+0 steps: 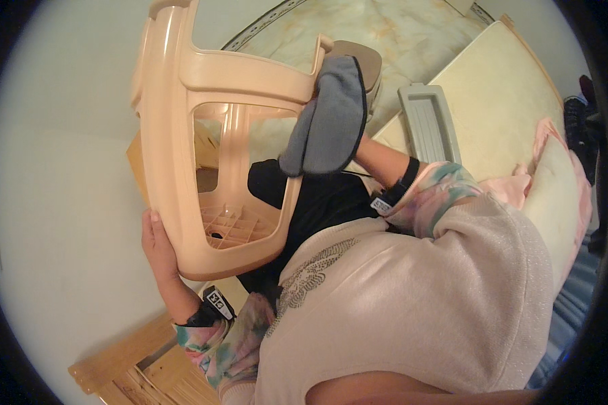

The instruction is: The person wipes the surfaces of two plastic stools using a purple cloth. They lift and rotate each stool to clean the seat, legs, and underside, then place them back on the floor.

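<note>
While the left hand (161,246) touches the stool (161,148), a cloth covers the right

Since the cloth (331,111) hides the right hand, how its fingers stand I cannot tell; only the right forearm (378,162) shows, coming out from beneath the dark-trimmed grey fabric; the cloth lies against the stool's right-hand leg, below the leg's rounded tip; the left hand is bare and lies along the stool's outer side at the lower left, near the seat; part of it is out of sight, so whether it grips or merely steadies I cannot tell.

The stool is peach plastic and sits in front of the person, above the black trousers (324,202); it is upside down and tilted, seat low, legs up; the seat's ribbed underside shows through the side opening; one leg runs out past the upper edge of view.

Beyond the right forearm, a grey tray (414,108) lies at the edge of a cream surface (500,88); a grey-brown container (368,52) stands behind the cloth, by the marbled floor (412,27); wooden furniture (108,368) fills the lower left.
</note>
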Demonstrator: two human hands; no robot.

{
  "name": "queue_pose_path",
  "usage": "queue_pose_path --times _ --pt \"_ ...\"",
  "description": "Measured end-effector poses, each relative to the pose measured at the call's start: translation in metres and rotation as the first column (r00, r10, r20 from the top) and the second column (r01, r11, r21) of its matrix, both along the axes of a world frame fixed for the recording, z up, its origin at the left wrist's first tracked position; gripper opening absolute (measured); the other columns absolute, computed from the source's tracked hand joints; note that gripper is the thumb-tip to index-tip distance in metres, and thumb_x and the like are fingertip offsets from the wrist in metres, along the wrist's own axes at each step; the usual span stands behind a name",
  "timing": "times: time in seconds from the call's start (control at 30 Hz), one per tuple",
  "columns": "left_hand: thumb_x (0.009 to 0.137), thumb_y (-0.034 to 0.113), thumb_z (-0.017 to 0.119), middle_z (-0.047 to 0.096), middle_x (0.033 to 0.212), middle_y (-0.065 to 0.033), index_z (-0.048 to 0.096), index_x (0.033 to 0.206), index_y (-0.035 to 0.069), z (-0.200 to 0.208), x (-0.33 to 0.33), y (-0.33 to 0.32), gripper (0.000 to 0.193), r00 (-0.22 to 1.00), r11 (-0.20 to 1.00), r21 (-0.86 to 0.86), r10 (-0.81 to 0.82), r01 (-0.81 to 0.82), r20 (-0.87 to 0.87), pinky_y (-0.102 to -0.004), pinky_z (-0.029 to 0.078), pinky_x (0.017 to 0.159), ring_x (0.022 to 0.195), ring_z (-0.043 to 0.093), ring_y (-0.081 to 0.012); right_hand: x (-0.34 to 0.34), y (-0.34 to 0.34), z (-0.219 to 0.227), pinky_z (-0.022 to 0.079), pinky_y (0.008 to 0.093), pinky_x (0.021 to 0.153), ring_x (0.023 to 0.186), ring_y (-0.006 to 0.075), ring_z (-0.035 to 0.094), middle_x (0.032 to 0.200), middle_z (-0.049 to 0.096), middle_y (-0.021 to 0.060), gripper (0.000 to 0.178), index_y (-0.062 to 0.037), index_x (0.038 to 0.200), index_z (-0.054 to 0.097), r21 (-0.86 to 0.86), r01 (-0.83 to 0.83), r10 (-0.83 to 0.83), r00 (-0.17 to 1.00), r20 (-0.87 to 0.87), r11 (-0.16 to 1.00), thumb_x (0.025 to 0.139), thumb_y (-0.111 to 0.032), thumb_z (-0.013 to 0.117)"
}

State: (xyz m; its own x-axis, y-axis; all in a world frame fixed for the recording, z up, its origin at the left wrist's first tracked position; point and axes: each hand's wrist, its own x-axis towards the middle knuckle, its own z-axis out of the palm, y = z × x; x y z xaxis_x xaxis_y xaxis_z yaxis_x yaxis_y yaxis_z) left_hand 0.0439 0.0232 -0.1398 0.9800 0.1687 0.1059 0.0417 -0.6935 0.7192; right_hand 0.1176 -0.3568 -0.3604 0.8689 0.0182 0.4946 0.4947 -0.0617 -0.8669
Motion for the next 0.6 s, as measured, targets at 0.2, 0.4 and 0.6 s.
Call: queue_pose_path --times 0.2,0.4,0.6 --pt "0.103 0.034 0.041 0.058 0.090 -0.0099 0.055 0.103 0.000 0.002 0.000 0.001 0.037 0.999 1.000 0.006 -0.020 0.020 -0.025 -0.0311 0.044 0.080 0.085 0.051 -0.0167 0.073 -0.050 0.037 0.055 0.0374 0.079 0.086 0.0219 0.064 0.097 0.065 0.0068 0.021 -0.0092 0.107 0.057 0.161 0.144 -0.171 0.970 0.171 0.976 0.097 -0.027 0.054" --pt "0.103 0.035 0.041 0.057 0.090 -0.0096 0.055 0.102 0.000 0.001 0.000 -0.001 0.038 1.000 1.000 0.009 0.014 -0.014 0.003 -0.0305 0.044 0.079 0.084 0.051 -0.0168 0.069 -0.047 0.040 0.055 0.0365 0.082 0.090 0.0215 0.064 0.100 0.065 0.0080 0.021 -0.0076 0.108 0.058 -0.459 0.589 -0.369 0.794 0.484 0.665 0.097 -0.025 0.054" --pt "0.104 0.034 0.041 0.059 0.091 -0.0095 0.056 0.106 0.000 0.002 0.002 -0.002 0.038 1.000 1.000 -0.001 0.009 -0.009 -0.016 -0.0300 0.044 0.080 0.085 0.052 -0.0165 -0.003 0.010 0.013 0.053 0.0362 0.085 0.093 0.0214 0.063 0.102 0.065 0.0090 0.021 -0.0070 0.109 0.058 -0.073 -0.012 0.006 0.996 -0.087 0.997 0.097 -0.023 0.054"
